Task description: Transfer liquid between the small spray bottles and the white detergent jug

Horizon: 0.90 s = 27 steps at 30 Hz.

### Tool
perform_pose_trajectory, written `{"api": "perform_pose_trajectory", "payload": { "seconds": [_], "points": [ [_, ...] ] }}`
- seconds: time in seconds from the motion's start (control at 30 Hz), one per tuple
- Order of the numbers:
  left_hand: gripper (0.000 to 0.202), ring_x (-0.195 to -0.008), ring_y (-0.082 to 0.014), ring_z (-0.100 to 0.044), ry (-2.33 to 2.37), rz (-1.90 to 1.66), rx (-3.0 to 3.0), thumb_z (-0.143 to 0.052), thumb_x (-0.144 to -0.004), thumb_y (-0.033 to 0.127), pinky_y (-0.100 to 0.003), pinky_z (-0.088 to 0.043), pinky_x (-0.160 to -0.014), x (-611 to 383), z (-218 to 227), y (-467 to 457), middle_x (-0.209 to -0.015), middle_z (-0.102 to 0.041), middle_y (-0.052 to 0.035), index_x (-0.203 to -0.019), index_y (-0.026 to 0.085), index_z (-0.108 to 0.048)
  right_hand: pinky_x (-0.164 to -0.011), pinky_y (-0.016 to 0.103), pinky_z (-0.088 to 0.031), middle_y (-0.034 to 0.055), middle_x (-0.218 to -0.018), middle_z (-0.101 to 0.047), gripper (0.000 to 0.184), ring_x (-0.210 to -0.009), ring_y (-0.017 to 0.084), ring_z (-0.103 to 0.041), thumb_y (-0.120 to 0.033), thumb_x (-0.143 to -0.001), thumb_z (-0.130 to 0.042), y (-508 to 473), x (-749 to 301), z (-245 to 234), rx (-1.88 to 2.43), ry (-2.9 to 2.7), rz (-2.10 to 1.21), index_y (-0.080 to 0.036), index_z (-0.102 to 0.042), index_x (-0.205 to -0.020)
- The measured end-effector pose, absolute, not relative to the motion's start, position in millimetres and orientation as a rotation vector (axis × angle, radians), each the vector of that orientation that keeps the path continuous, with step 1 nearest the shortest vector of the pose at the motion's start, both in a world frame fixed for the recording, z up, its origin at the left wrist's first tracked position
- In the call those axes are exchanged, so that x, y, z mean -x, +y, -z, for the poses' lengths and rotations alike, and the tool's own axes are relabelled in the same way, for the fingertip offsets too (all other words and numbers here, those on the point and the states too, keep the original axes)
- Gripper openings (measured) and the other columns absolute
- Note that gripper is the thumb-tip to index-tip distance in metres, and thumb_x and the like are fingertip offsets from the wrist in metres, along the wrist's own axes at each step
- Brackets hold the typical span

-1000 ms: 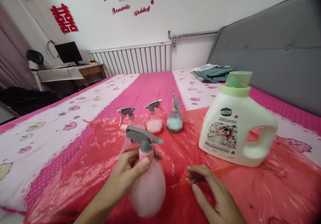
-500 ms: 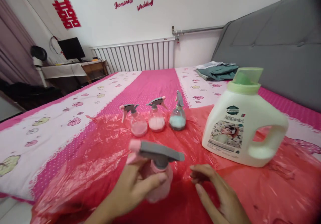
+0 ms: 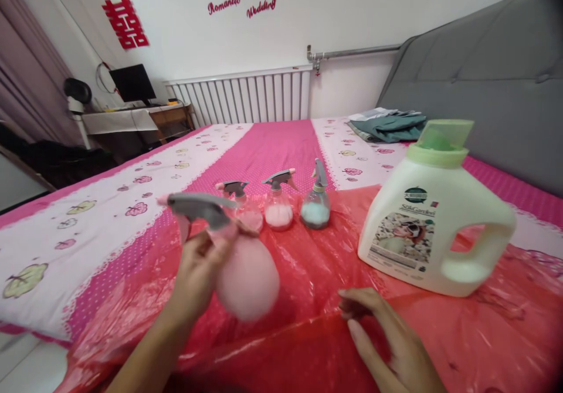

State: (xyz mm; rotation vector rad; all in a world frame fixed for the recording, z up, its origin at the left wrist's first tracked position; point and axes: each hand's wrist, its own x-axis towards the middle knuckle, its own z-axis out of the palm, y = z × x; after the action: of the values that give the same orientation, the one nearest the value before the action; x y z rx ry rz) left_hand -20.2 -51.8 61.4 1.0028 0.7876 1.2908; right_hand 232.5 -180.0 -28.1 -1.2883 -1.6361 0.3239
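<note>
Left hand [image 3: 197, 270] grips the neck of a rounded, cloudy-pink spray bottle [image 3: 250, 278], tilted over crinkled, glossy red plastic sheeting [image 3: 308, 287]; right hand [image 3: 389, 340], holding nothing, curls loosely near a smooth, pale-green jug [image 3: 440, 217]!

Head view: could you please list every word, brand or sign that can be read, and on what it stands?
"Romantic": red letters, white wall.
"Wedding": red letters, same wall.
"囍": red cutout, same wall.
"Garden": green-capped jug; preceding letters unclear.
Too small to read: the jug's green badge and fine print.
None legible on the pink spray bottle in the left hand.
</note>
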Motion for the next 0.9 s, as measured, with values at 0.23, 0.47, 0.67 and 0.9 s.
{"api": "perform_pose_trajectory", "payload": {
  "seconds": [0.23,0.47,0.67,0.9],
  "points": [
    [0.033,-0.103,-0.0303,-0.072,0.798,-1.187,-1.151,-0.091,-0.077,0.043,-0.033,-0.06,-0.09,14,-60,-56,-0.095,-0.076,-0.0089,-0.086,0.017,-0.074,-0.081,0.016,-0.062,-0.003,-0.103,-0.075,0.027,-0.089,0.011,-0.078,-0.02,-0.101,-0.052,-180,-232,27,1.303,-1.644,-0.308,-0.034,-0.059,-0.123],
    [0.036,-0.091,-0.0292,-0.07,0.786,-1.235,-1.246,-0.083,-0.083,0.054,-0.034,-0.059,-0.077,15,-57,-57,-0.089,-0.073,-0.0077,-0.088,0.019,-0.075,-0.079,0.016,-0.062,-0.0034,-0.102,-0.076,0.026,-0.088,0.011,-0.078,-0.02,-0.101,-0.052,-181,-232,27,1.293,-1.639,-0.31,-0.034,-0.06,-0.122],
    [0.042,-0.084,-0.0282,-0.07,0.865,-1.226,-1.221,-0.087,-0.078,0.057,-0.032,-0.056,-0.072,12,-50,-54,-0.091,-0.074,-0.0106,-0.09,0.017,-0.076,-0.081,0.022,-0.062,0.0011,-0.102,-0.075,0.022,-0.089,0.015,-0.077,-0.023,-0.102,-0.051,-182,-229,28,1.327,-1.599,-0.32,-0.03,-0.062,-0.119],
    [0.03,-0.1,-0.0275,-0.069,0.885,-1.205,-1.685,-0.089,-0.08,0.041,-0.032,-0.054,-0.093,3,-49,-65,-0.106,-0.076,-0.0106,-0.098,0.019,-0.08,-0.081,0.016,-0.061,-0.0027,-0.103,-0.075,0.024,-0.089,0.011,-0.077,-0.021,-0.102,-0.053,-184,-233,26,1.321,-1.654,-0.292,-0.033,-0.059,-0.121]
  ]
}}
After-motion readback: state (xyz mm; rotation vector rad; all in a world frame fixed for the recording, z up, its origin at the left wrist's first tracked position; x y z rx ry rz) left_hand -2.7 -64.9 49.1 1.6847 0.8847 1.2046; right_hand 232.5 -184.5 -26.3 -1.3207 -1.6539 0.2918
